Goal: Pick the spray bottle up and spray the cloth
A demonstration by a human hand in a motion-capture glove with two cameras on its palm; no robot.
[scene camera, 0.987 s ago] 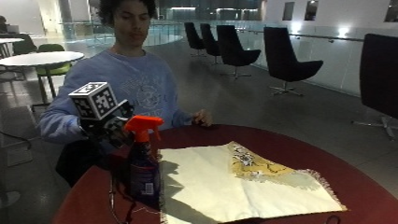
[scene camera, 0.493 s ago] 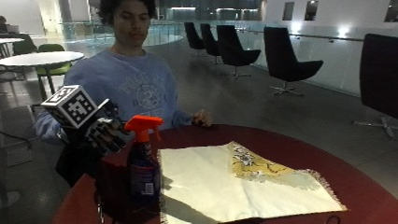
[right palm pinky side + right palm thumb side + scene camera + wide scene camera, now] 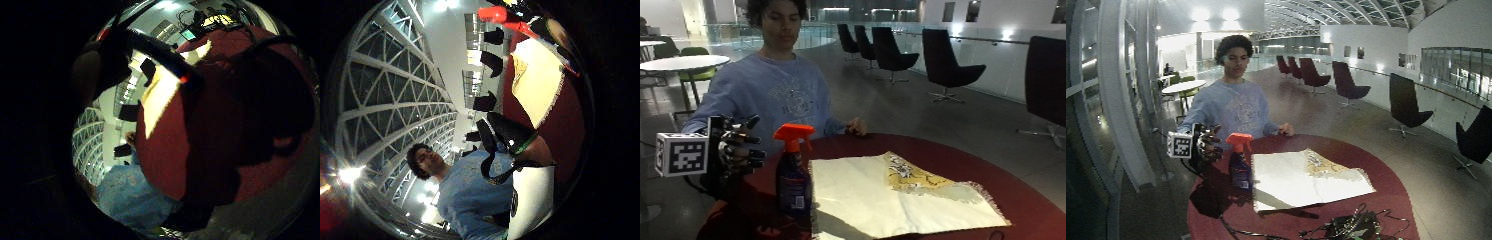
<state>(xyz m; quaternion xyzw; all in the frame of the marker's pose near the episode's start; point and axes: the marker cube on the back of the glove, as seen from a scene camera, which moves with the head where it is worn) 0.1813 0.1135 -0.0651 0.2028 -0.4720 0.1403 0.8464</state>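
- The spray bottle (image 3: 794, 175) stands upright on the round dark red surface (image 3: 946, 160), near the edge on the person's right-hand side. It has a dark blue body and an orange trigger head (image 3: 793, 132).
- The cloth (image 3: 899, 197) lies spread flat on the surface, just beside the bottle. It is pale cream with a yellow patterned patch toward the far side and a fringe along one end.
- The right hand (image 3: 740, 150), in its black glove, is raised beside the bottle and apart from it, off the edge of the surface. Its fingers (image 3: 753, 154) are loosely curled and hold nothing.
- The left hand (image 3: 856, 126) is bare and rests at the far edge of the surface.
- In the thumb side palm view the orange trigger head (image 3: 495, 14) shows next to the cloth (image 3: 537, 80).
- Cables (image 3: 1352, 225) lie at the near edge of the surface in the wide view.
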